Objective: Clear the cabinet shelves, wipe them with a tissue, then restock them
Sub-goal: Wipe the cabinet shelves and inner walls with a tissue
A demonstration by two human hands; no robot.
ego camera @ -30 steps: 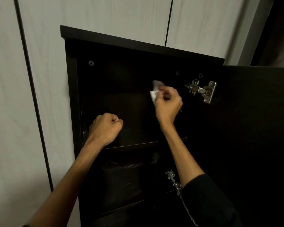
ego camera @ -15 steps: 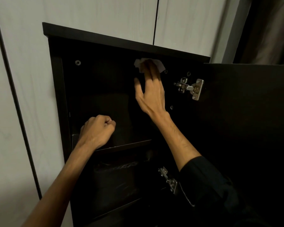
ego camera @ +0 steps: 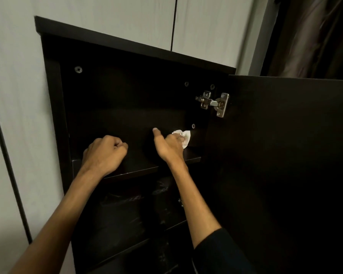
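The dark cabinet [ego camera: 127, 48] stands open in front of me, its top compartment bare. My right hand [ego camera: 169, 146] holds a crumpled white tissue [ego camera: 183, 137] low against the compartment's right inner wall, just above the top shelf [ego camera: 192, 158]; the thumb sticks up. My left hand [ego camera: 104, 153] is a fist resting on the shelf's front left part, and nothing shows in it. Below the shelf, dark plastic-wrapped items [ego camera: 127, 206] sit in the lower compartment, hard to make out.
The cabinet door [ego camera: 285, 155] hangs open to the right, held by a metal hinge [ego camera: 214, 102]. Pale wall panels [ego camera: 18, 115] flank the cabinet on the left and above. A dark curtain [ego camera: 315, 36] hangs at the upper right.
My right hand has come down with the tissue from the top of the compartment to just above the shelf at the right wall. The left fist has stayed on the shelf.
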